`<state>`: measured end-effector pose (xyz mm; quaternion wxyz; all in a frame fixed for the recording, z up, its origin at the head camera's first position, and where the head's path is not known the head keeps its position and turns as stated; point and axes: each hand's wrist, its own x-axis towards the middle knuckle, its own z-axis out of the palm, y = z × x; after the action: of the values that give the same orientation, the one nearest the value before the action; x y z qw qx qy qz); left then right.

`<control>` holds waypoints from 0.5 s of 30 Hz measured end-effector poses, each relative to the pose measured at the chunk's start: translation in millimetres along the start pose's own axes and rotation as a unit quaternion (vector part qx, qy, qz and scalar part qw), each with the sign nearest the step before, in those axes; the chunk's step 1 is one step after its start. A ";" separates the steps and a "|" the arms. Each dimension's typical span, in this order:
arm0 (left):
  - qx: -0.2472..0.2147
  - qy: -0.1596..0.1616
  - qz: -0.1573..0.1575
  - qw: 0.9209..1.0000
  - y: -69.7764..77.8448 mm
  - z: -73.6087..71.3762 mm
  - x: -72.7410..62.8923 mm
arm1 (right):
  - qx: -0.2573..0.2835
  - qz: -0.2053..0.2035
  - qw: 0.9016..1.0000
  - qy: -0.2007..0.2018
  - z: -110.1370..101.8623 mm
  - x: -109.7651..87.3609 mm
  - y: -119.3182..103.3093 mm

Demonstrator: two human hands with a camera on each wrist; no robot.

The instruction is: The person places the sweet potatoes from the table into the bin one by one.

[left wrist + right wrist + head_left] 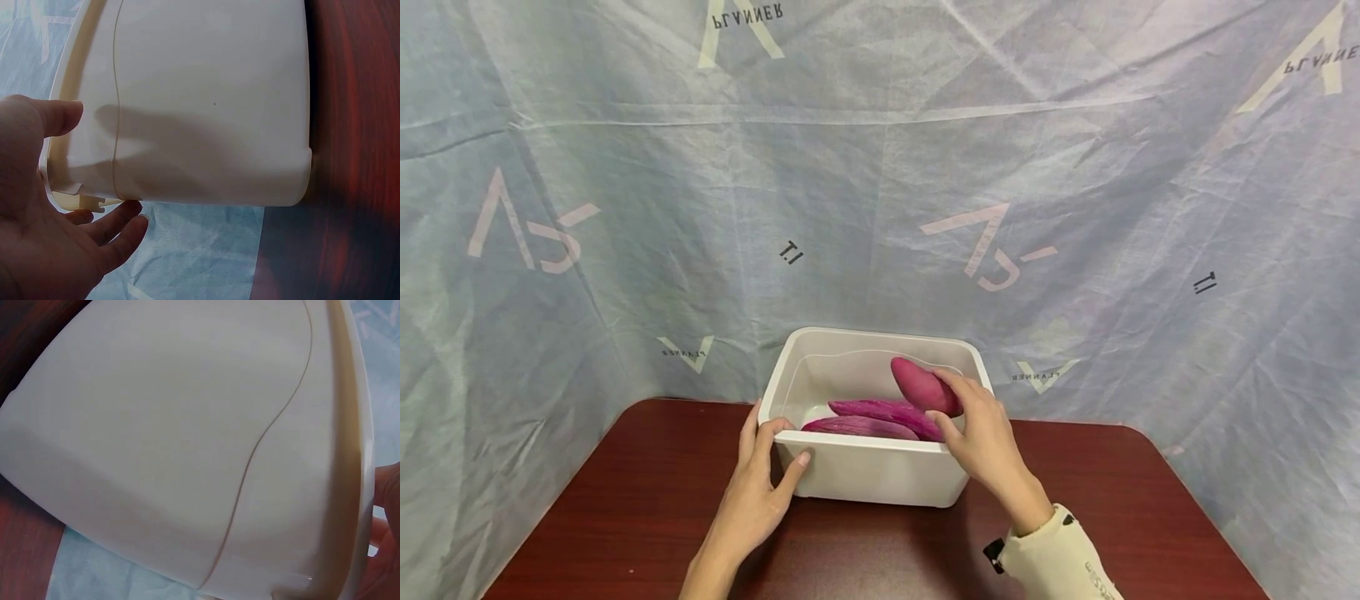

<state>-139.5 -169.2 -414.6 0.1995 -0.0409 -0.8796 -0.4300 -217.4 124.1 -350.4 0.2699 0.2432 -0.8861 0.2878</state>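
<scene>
A white plastic bin stands on the table, its front wall toward me. My left hand holds the bin's front left corner, fingers at the rim and side, thumb at the front wall. The left wrist view shows this hand around the corner. Above the bin's right part, my right hand grips a purple-red sweet potato between thumb and fingers. Inside lie longer purple sweet potatoes, partly hidden by the front wall. In the right wrist view, only part of the right hand shows behind the rim.
A dark red-brown wooden table with rounded far corners bears the bin. Grey-blue printed cloth hangs close behind the bin and along both sides of the table.
</scene>
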 end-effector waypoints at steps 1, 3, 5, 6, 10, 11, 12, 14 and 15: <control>0.000 0.000 0.000 1.000 0.0 0.0 0.0 | -0.005 0.001 1.000 0.003 0.6 0.0 0.6; 0.000 0.000 0.001 1.000 -0.1 0.2 0.3 | -0.014 0.004 1.000 0.009 1.6 -0.2 1.2; 0.002 0.002 0.004 1.000 -0.3 0.2 0.8 | -0.020 0.011 1.000 0.008 2.3 -0.6 1.5; 0.002 0.003 0.006 1.000 -0.3 0.3 1.1 | -0.022 0.016 1.000 0.008 2.4 -0.9 1.5; 0.004 0.005 0.009 1.000 -0.3 0.4 1.8 | -0.024 0.036 0.999 -0.004 3.0 -2.4 1.1; 0.004 0.005 0.008 1.000 -0.3 0.4 1.7 | -0.024 0.042 0.999 -0.006 3.1 -2.7 1.0; 0.004 0.004 0.007 1.000 -0.3 0.4 1.5 | -0.027 0.049 0.998 -0.009 3.2 -3.0 0.9; 0.004 0.002 0.004 1.000 -0.3 0.5 1.3 | -0.034 0.059 0.998 -0.012 3.3 -3.3 1.0; 0.004 0.002 0.004 1.000 -0.3 0.4 1.2 | -0.038 0.063 0.997 -0.013 3.4 -3.4 1.2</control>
<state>-140.8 -169.2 -414.7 0.2029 -0.0428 -0.8808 -0.4256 -216.7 123.7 -355.3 0.2488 0.1799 -0.9132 0.2678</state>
